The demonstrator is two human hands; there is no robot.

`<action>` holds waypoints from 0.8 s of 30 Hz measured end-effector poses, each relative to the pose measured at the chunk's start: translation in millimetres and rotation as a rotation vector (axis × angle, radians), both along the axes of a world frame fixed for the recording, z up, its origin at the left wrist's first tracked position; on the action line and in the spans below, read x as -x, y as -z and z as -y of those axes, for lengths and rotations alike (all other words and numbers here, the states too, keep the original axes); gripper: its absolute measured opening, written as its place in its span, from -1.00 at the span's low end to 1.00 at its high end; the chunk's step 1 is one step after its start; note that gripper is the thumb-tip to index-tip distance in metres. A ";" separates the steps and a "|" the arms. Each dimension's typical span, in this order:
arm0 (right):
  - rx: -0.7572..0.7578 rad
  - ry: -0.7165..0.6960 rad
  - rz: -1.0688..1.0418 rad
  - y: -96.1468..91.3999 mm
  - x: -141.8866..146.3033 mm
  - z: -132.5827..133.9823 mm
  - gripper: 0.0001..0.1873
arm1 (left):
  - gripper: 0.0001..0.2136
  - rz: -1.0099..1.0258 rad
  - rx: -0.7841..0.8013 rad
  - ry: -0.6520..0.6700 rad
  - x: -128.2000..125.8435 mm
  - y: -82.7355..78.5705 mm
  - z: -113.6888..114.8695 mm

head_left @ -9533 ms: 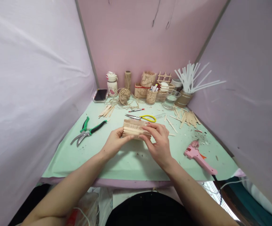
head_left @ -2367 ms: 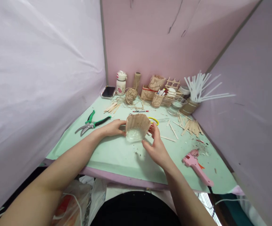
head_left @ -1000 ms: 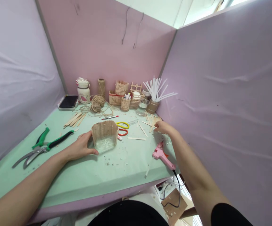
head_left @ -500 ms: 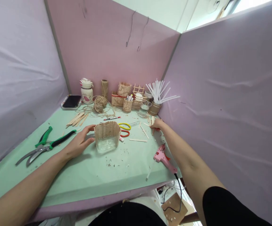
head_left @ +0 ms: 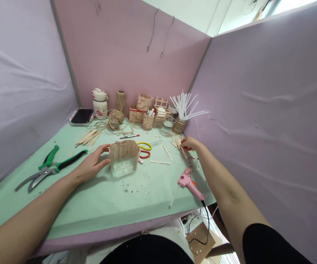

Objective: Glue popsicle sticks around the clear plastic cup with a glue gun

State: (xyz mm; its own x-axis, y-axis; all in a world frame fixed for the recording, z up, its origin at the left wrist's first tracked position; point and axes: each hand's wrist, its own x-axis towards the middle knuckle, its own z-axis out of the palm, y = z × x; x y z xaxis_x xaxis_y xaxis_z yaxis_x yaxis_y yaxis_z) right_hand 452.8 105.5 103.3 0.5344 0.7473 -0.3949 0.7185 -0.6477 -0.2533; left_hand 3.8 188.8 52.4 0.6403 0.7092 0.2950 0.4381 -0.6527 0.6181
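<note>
A clear plastic container (head_left: 124,168) with wooden craft sticks lining its walls stands on the table in front of me. My left hand (head_left: 94,165) grips its left side, fingers behind and thumb in front. At the right, my right hand (head_left: 190,143) has its fingers closed at a small pile of craft sticks (head_left: 178,142); the fingertips are partly hidden, and one stick points down from them. Nearer to me lies a pink glue gun (head_left: 190,183), with its black cord over the table edge. A single craft stick (head_left: 160,162) lies between the container and my right hand.
Green-handled pruning shears (head_left: 50,167) lie at the left, near more craft sticks (head_left: 88,138). Scissors (head_left: 145,154) rest behind the container. Along the back stand a bottle (head_left: 100,104), a twine ball (head_left: 115,119), a glass bowl (head_left: 167,126) and a holder of white glue sticks (head_left: 180,125).
My right hand has shifted slightly right, and the sticks at its fingers have moved and tilted. The left hand stays at the container. The whole view has shifted a little.
</note>
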 end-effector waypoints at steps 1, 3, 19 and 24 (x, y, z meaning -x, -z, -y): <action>0.000 -0.015 0.012 -1.3 2.1 0.0 -0.63 | -0.38 -0.001 0.007 -0.001 0.1 -0.1 0.0; -0.003 -0.062 0.054 -5.0 8.1 -1.8 -0.62 | -0.37 -0.004 0.017 -0.006 0.4 0.2 -0.4; -0.007 -0.505 0.048 20.5 106.5 33.1 -0.67 | -0.33 -0.024 0.029 -0.020 2.1 -1.9 0.8; -0.199 -0.412 -0.220 7.4 88.5 37.1 -0.75 | -0.32 0.008 0.018 -0.069 6.6 -6.3 1.0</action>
State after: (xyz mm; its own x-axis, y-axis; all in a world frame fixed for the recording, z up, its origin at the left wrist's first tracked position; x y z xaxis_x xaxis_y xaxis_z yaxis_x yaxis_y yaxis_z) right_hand 364.3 68.4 95.9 0.0999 0.9508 -0.2931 0.8200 -0.2455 -0.5170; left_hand -2.9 187.8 58.7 0.5874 0.7569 0.2863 0.4768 -0.6096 0.6332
